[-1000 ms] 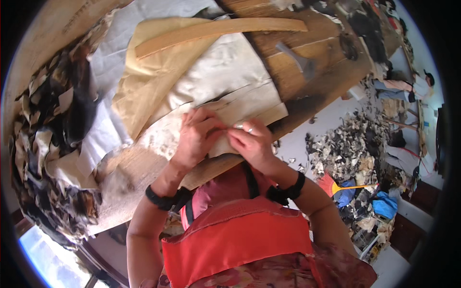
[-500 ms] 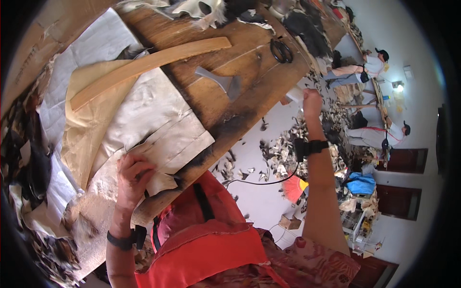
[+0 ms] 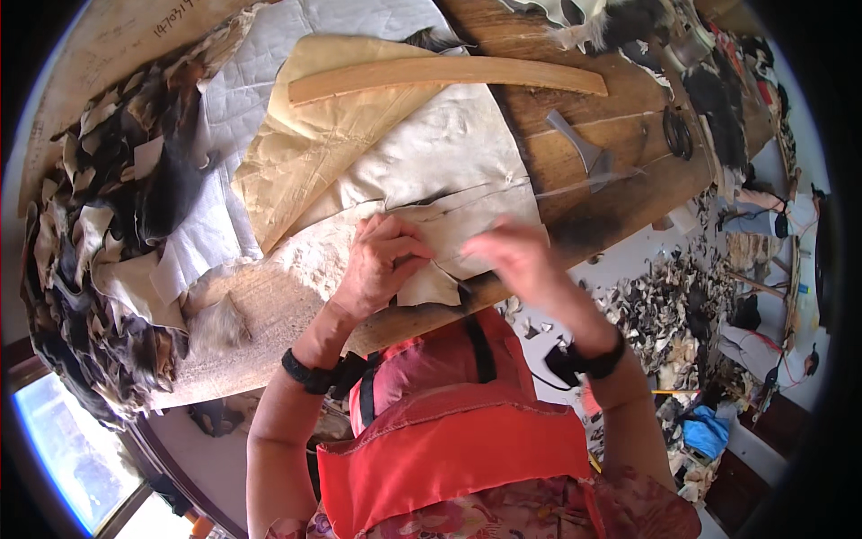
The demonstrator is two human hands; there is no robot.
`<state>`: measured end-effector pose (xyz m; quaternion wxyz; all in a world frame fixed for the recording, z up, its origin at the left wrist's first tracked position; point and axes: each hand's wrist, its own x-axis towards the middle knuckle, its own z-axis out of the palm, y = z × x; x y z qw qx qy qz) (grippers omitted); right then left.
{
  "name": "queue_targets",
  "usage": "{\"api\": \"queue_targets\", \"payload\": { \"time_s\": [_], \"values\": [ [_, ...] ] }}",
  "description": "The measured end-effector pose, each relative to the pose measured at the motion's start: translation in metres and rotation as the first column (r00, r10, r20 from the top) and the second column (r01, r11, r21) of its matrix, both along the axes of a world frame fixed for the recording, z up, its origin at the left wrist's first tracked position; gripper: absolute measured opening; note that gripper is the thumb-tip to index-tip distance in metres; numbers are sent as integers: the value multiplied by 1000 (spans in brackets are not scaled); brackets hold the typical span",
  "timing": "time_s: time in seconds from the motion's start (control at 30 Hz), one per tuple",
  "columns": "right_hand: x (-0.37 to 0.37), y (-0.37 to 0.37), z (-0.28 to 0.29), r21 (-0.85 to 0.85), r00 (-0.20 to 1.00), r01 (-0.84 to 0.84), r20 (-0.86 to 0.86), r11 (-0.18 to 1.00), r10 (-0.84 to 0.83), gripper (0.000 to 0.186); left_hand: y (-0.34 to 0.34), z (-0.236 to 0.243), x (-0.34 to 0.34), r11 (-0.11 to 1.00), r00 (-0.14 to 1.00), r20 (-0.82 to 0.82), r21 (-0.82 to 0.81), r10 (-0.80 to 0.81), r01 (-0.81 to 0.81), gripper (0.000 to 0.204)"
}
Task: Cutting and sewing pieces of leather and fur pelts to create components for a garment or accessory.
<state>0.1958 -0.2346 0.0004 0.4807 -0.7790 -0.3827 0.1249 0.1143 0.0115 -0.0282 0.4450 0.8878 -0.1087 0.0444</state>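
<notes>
At the left side of the wooden table [image 3: 552,94], a heap of fur scraps [image 3: 166,198] lies before you, shaggy dark hair mixed with smooth pale skin. Beside it spreads a creased white sheet [image 3: 229,117], partly covered by crinkled tan paper [image 3: 310,144] with angular edges. Across that paper, a smooth, gently bowed wooden strip [image 3: 449,72] reaches rightward onto the hide panel and bare boards.

Your left hand [image 3: 382,265] rests at the near part of the cream hide panel [image 3: 453,135], fingers curled and thumb drawn in; you cannot tell whether they pinch it. The panel lies flat in front of you, soft and faintly wrinkled, its seam lines running from lower left to upper right and its squared corner pointing right. Its overall long axis is unclear under the coverings. Your right hand [image 3: 521,260] is blurred, fingers loosely bent; its grip cannot be told. Farther right lies a flared grey tool [image 3: 579,148].
</notes>
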Motion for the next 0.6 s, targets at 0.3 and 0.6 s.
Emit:
{"api": "queue_targets", "payload": {
  "time_s": [0.3, 0.6],
  "values": [
    [-24, 33, -25, -147, 975, 174, 168, 974, -149, 16, 4, -3, -2, 1000, 999, 41, 11, 16, -16, 17],
    [-22, 34, -15, -215, 972, 148, 213, 965, -102, 13, 2, -3, -1, 1000, 997, 73, 20, 13, -15, 14]
  ]
}}
